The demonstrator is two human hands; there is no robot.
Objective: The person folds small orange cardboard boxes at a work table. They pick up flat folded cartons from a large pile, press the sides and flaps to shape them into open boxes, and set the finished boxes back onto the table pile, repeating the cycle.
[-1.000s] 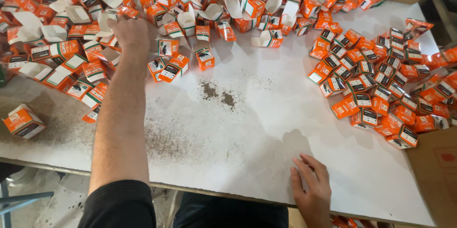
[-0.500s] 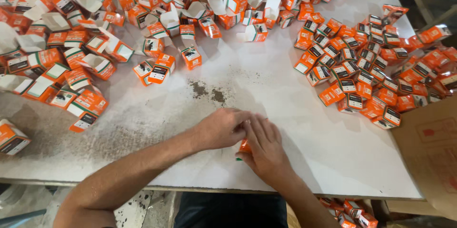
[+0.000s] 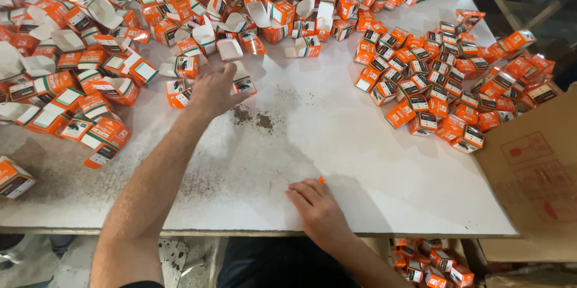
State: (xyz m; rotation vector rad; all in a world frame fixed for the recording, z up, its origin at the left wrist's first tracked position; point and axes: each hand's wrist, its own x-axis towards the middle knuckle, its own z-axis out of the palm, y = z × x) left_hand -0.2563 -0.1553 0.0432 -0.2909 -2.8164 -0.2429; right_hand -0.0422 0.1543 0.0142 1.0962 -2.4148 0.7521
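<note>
A person is reaching across a white tabletop (image 3: 360, 162) crowded with small orange-and-white cartons. The left hand (image 3: 216, 91) is stretching toward the far left, its fingers loosely spread and curling over an open carton (image 3: 243, 81) at the near edge of the big heap of unfolded cartons (image 3: 90, 41); whether the fingers are actually gripping that carton cannot be told from this view. Another loose carton (image 3: 178, 93) is lying just beside the left hand, on its left side. The right hand (image 3: 318, 207) is resting near the front edge of the tabletop, palm down, fingers held together and slightly bent, with a tiny orange piece (image 3: 321, 180) showing just past its fingertips; what that piece is cannot be made out. A patch of dark crumbs (image 3: 253, 118) is sitting on the bare surface between the two hands. On the right, a tighter cluster of closed cartons (image 3: 445, 77) is spreading toward the far right corner, well apart from both hands. A large brown cardboard box (image 3: 535, 180) is standing against the right edge of the tabletop, and more orange cartons (image 3: 430, 261) are lying below the front edge, near the right forearm. One stray carton (image 3: 13, 177) is sitting alone at the near left edge.
</note>
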